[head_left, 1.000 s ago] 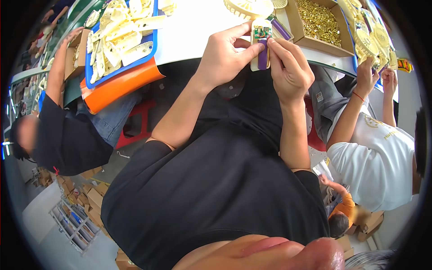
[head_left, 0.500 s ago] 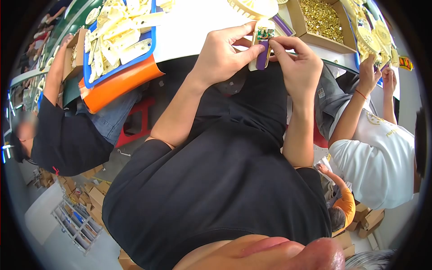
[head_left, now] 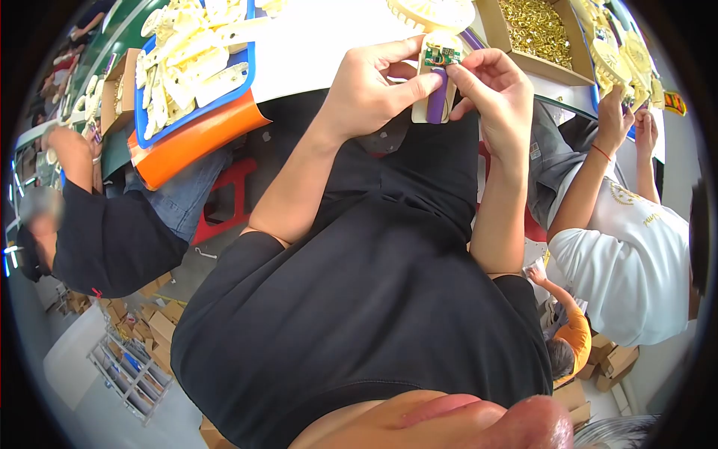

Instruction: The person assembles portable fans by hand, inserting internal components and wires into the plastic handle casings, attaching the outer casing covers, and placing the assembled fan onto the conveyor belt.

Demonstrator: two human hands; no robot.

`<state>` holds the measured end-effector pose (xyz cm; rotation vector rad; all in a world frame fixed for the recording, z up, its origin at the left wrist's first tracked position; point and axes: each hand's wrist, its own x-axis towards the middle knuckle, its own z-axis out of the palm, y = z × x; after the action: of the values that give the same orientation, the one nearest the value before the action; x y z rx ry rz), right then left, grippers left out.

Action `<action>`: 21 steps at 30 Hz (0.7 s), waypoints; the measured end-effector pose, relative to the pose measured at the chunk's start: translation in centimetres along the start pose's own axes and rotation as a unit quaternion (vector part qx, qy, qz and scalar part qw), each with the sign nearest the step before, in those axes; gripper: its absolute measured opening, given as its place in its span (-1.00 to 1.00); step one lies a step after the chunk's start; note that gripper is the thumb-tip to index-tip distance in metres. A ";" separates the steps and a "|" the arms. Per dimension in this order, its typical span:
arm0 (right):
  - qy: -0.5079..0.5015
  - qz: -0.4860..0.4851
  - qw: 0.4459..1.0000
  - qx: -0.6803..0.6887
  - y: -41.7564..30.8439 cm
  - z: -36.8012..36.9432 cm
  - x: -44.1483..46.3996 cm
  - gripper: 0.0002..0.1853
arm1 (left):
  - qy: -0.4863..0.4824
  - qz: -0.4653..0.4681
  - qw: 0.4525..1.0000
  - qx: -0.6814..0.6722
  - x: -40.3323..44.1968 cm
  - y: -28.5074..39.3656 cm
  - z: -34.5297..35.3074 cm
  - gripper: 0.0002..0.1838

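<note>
My left hand point(head_left: 378, 90) grips a cream plastic housing point(head_left: 419, 112), its thumb pressed on a purple cylindrical battery point(head_left: 437, 105) lying in it. Above the battery, a small green circuit board point(head_left: 441, 56) with thin wires sits in the housing's upper part. My right hand point(head_left: 493, 93) is at the housing's right side, fingers curled and thumb tip by the board's lower right corner. Whatever lies between those fingertips is too small to make out.
A blue tray point(head_left: 251, 75) of cream plastic parts stands left, above an orange sheet point(head_left: 198, 142). A round cream fan grille point(head_left: 432, 13) and a cardboard box point(head_left: 550, 69) of small gold pieces lie on the white table point(head_left: 314, 45). Co-workers sit on both sides.
My right fingers have shifted slightly at the board's edge, and the housing has tilted a little. The co-worker at left has drawn their arm back from the small cardboard box.
</note>
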<state>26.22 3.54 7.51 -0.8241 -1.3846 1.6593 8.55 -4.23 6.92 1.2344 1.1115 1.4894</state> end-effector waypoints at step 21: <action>0.002 -0.087 0.995 -0.056 1.3 1.0 -0.6 -0.83 | 0.042 -0.095 0.987 -0.126 0.2 -1.4 0.5 -0.69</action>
<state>25.41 2.51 6.42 -0.7459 -1.5140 1.4574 9.09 -3.70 5.66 0.8742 1.0281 1.4933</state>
